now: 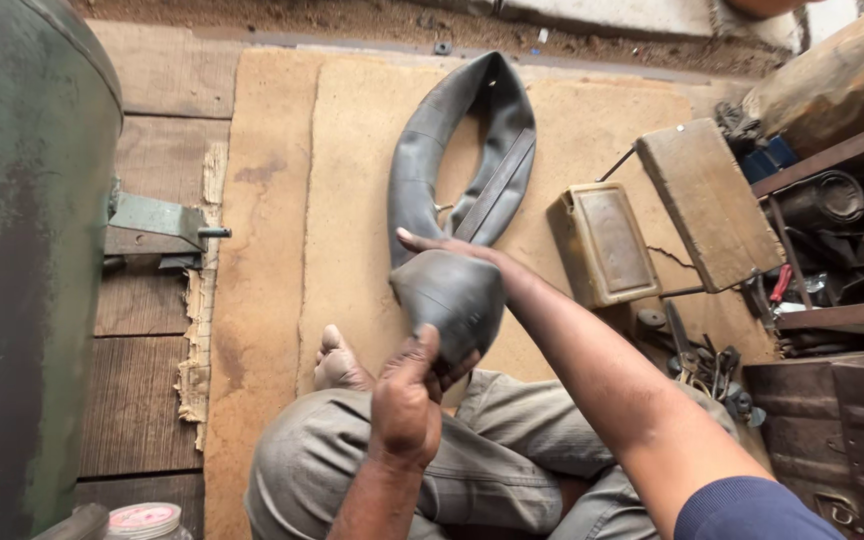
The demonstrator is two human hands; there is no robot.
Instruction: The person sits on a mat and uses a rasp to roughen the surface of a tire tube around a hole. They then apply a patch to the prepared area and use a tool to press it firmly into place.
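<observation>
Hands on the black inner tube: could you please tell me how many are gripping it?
2: the left hand grips the near bulging end of the inner tube; the right hand reaches over its top.

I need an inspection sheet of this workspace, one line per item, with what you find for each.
Surface: brown mat over wooden planks.
Job's things: black rubber inner tube, one end folded and lifted.
Clutter: tan box, wooden block, hand tools at right.
Hands: left hand grips the folded end from below; right hand presses on top of it.
Cables: nothing seen.
Surroundings: green tank at left, metal rack at right.
</observation>
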